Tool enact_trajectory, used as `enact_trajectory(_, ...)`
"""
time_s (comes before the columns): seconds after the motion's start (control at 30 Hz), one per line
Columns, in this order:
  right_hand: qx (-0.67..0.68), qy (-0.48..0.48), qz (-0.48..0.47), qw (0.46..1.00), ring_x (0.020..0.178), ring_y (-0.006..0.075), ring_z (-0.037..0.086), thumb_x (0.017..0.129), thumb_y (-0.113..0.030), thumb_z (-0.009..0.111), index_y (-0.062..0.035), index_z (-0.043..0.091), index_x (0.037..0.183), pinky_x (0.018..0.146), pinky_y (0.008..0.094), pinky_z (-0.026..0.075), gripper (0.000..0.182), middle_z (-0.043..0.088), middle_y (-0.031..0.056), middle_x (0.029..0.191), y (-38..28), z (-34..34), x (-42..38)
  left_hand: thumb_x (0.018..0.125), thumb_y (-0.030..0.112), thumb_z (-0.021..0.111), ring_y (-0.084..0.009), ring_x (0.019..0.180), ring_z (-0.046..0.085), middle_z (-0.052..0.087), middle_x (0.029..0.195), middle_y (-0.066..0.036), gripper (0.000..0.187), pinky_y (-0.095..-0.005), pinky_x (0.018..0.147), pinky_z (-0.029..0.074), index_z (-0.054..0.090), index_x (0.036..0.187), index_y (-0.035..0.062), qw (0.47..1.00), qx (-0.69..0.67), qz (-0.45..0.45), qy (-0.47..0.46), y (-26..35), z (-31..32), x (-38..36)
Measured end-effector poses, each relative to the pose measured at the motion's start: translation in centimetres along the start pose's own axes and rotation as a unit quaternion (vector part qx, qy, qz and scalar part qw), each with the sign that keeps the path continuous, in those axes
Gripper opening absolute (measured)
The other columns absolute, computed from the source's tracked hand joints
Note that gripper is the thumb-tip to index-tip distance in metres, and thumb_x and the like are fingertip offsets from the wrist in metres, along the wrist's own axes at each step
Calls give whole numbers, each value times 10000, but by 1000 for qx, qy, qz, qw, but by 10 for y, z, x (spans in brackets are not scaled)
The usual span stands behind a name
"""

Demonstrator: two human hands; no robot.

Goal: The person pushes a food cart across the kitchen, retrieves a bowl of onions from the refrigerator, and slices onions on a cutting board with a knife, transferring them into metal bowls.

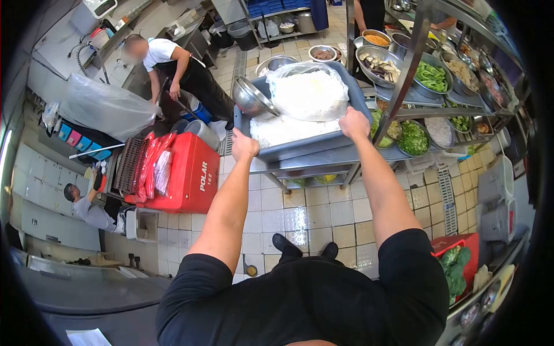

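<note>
Both arms reach forward to a grey-blue plastic tub [306, 149] on a steel table. My left hand [245, 147] is closed at its near left corner, and my right hand [354, 123] is closed on the right end of its rim. White, grainy stuff that looks like rice [294, 131] fills the tub. On top lies a clear plastic bag [309, 89] of the same white stuff. A round metal bowl or strainer [249, 95] leans tilted at the tub's left end, close beyond my left hand.
On the right stands a steel rack [404, 75] with bowls of cut vegetables, including green peppers [431, 76]. A red cooler box [196, 173] is at the left. One person [173, 66] works at the sink; another person [95, 207] is farther left. Broccoli [456, 268] sits at lower right.
</note>
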State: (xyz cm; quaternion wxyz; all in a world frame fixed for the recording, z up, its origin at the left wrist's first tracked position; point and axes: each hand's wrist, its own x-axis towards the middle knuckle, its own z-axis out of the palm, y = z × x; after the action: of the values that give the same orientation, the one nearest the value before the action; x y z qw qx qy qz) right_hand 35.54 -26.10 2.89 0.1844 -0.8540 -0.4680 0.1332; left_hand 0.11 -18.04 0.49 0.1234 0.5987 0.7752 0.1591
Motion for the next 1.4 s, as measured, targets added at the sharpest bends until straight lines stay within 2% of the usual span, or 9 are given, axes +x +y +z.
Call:
enact_trajectory(0.4,31,11,-13,999,1019,385,730,866,-216,599,-54,714,1083,878,526,580,293,750,213,1085,5,16,-2,776,206,703,-444,1217,623,616,1314,-274,743,-523,1031,504,411,1441,46,1000,-1,1,-21,-14,2,26)
enact_trajectory(0.47,67,18,1,998,987,361,743,835,-224,630,-89,767,966,852,507,590,232,762,179,1046,11,29,6,814,312,692,-466,1210,626,603,1356,-292,661,-543,1017,503,467,1386,68,994,51,88,25,-37,21,47)
enact_trajectory(0.53,69,61,3,996,977,347,749,828,-224,631,-107,786,977,831,484,599,244,769,160,1056,17,45,13,792,377,732,-454,1228,616,554,1437,-276,910,-544,1032,494,352,1546,36,992,35,121,-8,-28,19,44)
enact_trajectory(0.6,83,58,18,995,974,357,753,804,-255,670,-95,804,982,830,491,606,274,766,186,1045,7,39,11,831,404,703,-459,1202,628,559,1427,-288,867,-522,1030,496,364,1528,14,993,9,121,11,-34,21,51)
enact_trajectory(0.63,100,52,27,993,970,372,752,787,-263,689,-87,805,992,833,498,606,294,767,194,1030,5,36,7,863,391,662,-468,1192,631,606,1362,-296,776,-513,1046,484,394,1485,12,959,21,251,127,-93,85,133)
enact_trajectory(0.7,77,62,-8,995,962,345,757,761,-172,676,-64,791,979,811,479,611,269,767,195,1020,2,28,-2,895,281,610,-487,1210,613,627,1314,-323,681,-537,1024,475,399,1498,44,996,-17,75,36,-39,34,69)
enact_trajectory(1.03,105,96,-9,990,907,313,770,766,-189,633,-74,789,931,775,428,610,254,784,157,956,4,19,-16,840,269,556,-496,1153,640,666,1204,-367,555,-519,1009,479,617,1197,-151,995,18,83,50,-32,28,61)
enact_trajectory(1.23,113,62,-21,991,945,345,760,802,-179,622,-53,735,1043,799,464,608,295,768,188,1004,5,11,-18,845,301,577,-469,1154,654,685,1220,-316,549,-506,1011,490,638,1270,-40,996,-3,49,79,-28,23,47)
enact_trajectory(1.4,117,63,1,991,994,336,755,789,-196,634,-90,770,1035,847,452,602,301,770,178,1058,3,10,-16,828,324,583,-492,1155,651,661,1230,-362,641,-502,1043,488,576,1301,-108,997,-38,44,58,-14,8,22)
